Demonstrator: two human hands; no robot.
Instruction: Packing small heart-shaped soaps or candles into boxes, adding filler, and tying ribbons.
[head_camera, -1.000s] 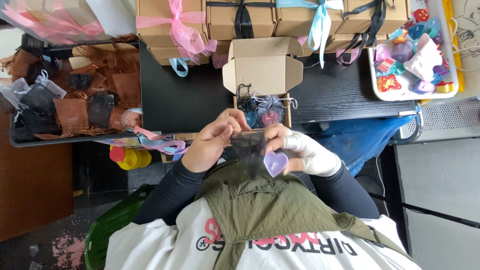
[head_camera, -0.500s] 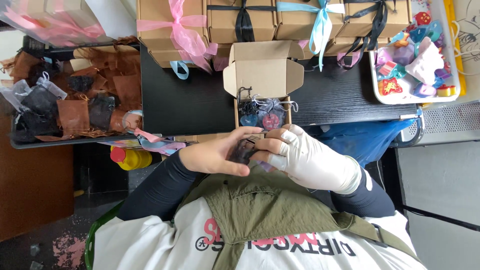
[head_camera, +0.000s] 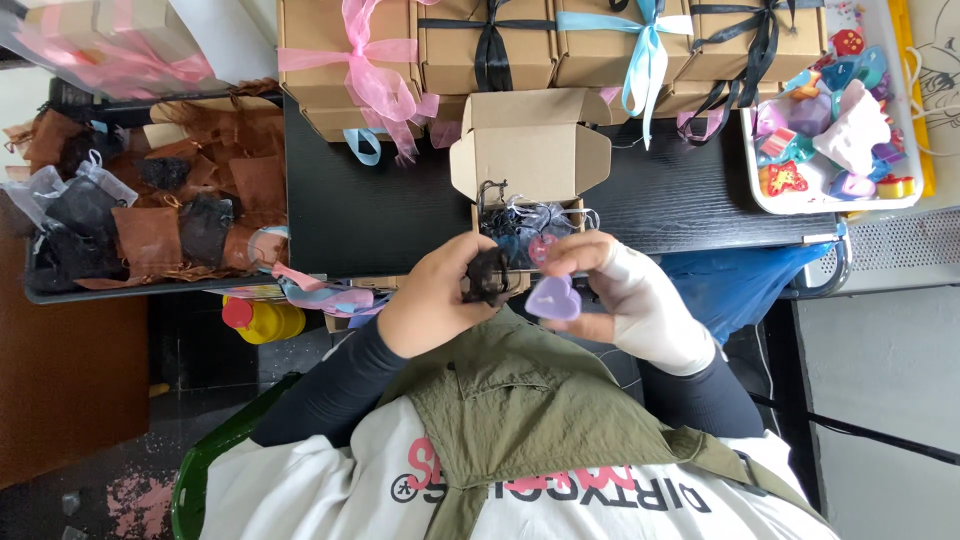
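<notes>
At the counter's near edge, below the open box (head_camera: 530, 150), the left hand (head_camera: 435, 300) pinches a dark pouch (head_camera: 488, 275); the right hand (head_camera: 625, 295) grasps a purple heart (head_camera: 553, 298). Spreading the pouch mouth wide should ease the heart in.

Row of 4 ribboned boxes (head_camera: 490, 45) at 12 o'clock. White tray (head_camera: 905, 200) of coloured soaps at 2 o'clock. Dark tray (head_camera: 35, 290) of brown and black pouches at 9 o'clock. Yellow bottle (head_camera: 262, 320) below the black table (head_camera: 380, 215).
</notes>
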